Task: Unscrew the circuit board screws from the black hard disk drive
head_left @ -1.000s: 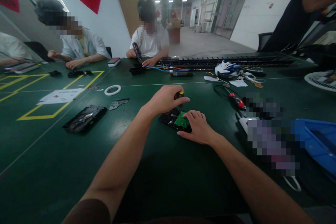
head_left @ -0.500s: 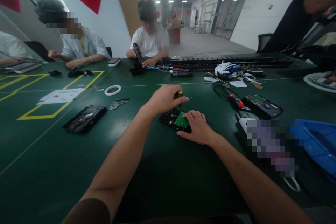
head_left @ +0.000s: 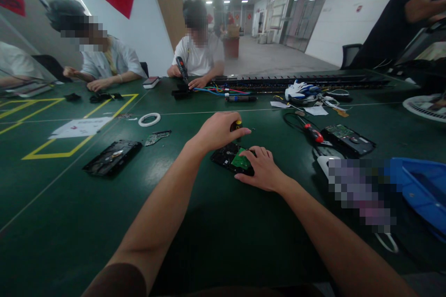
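A black hard drive (head_left: 228, 154) with a green circuit board (head_left: 241, 159) lies on the table in front of me, board side up. My left hand (head_left: 221, 130) is closed around the yellow-and-black handle of a screwdriver (head_left: 238, 125), held upright over the drive's far edge. Its tip is hard to make out. My right hand (head_left: 262, 169) grips the drive's right end, thumb along the near edge and index finger reaching over the green board. Small specks, perhaps screws (head_left: 253, 128), lie just beyond the drive.
Another hard drive (head_left: 113, 158) and a loose circuit board (head_left: 157, 138) lie left. On the right are a red-handled screwdriver (head_left: 316, 134), another drive (head_left: 349, 140), a blurred-out object (head_left: 358, 190) and a blue tray (head_left: 418, 190). Across the table a person (head_left: 198, 53) holds a power screwdriver (head_left: 181, 68).
My right index finger has shifted slightly left over the green board. My left hand and the hard drive look unmoved.
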Motion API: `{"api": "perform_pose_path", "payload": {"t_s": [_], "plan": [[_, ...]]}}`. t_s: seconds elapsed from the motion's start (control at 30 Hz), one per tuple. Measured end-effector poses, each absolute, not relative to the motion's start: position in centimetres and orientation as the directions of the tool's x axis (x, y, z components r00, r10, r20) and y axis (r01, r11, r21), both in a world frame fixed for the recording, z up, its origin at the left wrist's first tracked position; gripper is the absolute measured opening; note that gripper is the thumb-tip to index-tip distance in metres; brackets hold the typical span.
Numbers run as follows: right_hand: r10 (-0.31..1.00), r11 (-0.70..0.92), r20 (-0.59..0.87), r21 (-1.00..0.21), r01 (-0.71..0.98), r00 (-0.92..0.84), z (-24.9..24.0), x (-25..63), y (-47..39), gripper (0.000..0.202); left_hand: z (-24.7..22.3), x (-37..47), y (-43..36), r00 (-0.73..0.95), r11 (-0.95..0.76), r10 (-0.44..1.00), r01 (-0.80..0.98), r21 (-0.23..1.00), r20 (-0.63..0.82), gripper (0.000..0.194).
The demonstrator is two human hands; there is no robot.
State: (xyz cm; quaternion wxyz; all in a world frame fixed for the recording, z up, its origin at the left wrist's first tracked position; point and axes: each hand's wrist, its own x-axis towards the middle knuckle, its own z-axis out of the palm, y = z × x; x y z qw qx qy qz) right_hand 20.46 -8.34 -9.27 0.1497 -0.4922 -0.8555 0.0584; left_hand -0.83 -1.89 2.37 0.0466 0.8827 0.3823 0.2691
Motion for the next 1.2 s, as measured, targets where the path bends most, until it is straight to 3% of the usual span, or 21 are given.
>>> {"api": "perform_pose_path", "payload": {"t_s": [0.83, 0.93, 1.03, 1.2], "plan": [[0.868, 0.495, 0.207, -0.299, 0.816, -0.450, -9.4, 20.6, -8.3, 0.074, 2.6, -1.8, -1.5, 0.505, -0.672, 0.719, 0.679, 0.296, 0.477, 0.037], [0.894, 0.445, 0.246, -0.382, 0.810, -0.374, -10.0, 21.1, -7.1, 0.069, 2.7, -1.9, -1.3, 0.515, -0.679, 0.713, 0.676, 0.286, 0.475, 0.035], [0.951, 0.282, 0.251, -0.470, 0.836, -0.180, -10.3, 21.9, -4.3, 0.057, 2.6, -2.1, -1.1, 0.518, -0.686, 0.706, 0.667, 0.289, 0.483, 0.032], [0.975, 0.138, 0.216, -0.396, 0.908, -0.054, -10.5, 22.5, 1.8, 0.048, 2.7, -2.2, -1.1, 0.503, -0.688, 0.705, 0.657, 0.308, 0.499, 0.024]]}}
